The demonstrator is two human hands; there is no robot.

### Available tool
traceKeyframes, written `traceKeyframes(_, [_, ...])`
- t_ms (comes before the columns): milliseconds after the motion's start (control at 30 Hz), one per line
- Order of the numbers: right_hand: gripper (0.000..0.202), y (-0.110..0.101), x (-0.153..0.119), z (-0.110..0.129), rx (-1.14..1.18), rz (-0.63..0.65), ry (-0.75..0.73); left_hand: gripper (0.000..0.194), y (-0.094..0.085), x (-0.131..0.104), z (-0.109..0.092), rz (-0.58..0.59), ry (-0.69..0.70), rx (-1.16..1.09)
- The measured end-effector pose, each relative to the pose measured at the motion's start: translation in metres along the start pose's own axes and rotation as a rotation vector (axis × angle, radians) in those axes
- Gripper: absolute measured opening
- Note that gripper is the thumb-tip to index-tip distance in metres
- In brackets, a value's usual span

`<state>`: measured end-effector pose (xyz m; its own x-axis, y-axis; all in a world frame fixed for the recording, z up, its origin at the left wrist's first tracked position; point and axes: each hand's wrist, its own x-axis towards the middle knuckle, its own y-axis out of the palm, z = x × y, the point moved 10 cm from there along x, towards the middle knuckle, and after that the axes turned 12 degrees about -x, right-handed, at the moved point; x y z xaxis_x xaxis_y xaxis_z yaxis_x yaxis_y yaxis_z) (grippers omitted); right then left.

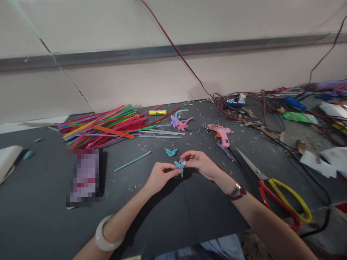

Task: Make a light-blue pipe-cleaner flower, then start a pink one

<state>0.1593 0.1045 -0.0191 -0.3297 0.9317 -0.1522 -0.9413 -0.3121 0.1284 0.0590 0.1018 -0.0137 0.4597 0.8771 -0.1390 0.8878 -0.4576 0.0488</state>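
Both hands meet over the dark table around a light-blue bent pipe cleaner (179, 165) with several looped points. My left hand (162, 177) pinches its near left side between thumb and fingertips. From the right, the thumb and fingers of my right hand (199, 164) close on its other side. Just beyond lies a second light-blue pipe cleaner shape (171, 152). A straight blue pipe cleaner (132, 161) rests to the left. Farther back are a purple flower (174, 121) and a pink flower (181, 125), both of pipe cleaner.
A pile of coloured pipe cleaners (108, 126) lies back left, near clear glue sticks (160, 137) and a yellow tube (157, 112). To the right are a pink glue gun (223, 135), large scissors (271, 184) and tangled cables (225, 112). A blurred purple item (86, 177) lies left.
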Motion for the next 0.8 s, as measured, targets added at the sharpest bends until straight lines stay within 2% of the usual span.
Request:
traceKeyframes(233, [0.019, 0.002, -0.001, 0.008, 0.006, 0.0, -0.059, 0.02, 0.001, -0.002, 0.0, -0.05, -0.007, -0.016])
traceKeyframes(467, [0.014, -0.005, -0.001, 0.01, -0.007, -0.081, -0.121, 0.02, -0.005, -0.004, -0.001, -0.16, 0.035, -0.051])
traceKeyframes(567, [0.015, -0.004, -0.001, 0.012, -0.047, -0.109, -0.143, 0.017, -0.005, -0.004, -0.002, -0.168, 0.063, -0.048])
traceKeyframes(700, [0.014, -0.015, -0.005, 0.029, -0.266, -0.223, -0.198, 0.017, -0.012, -0.003, -0.003, -0.191, 0.085, -0.018])
traceKeyframes(800, [0.013, -0.033, -0.014, 0.054, -0.629, -0.371, -0.293, 0.02, -0.025, -0.004, -0.008, -0.26, 0.115, 0.043])
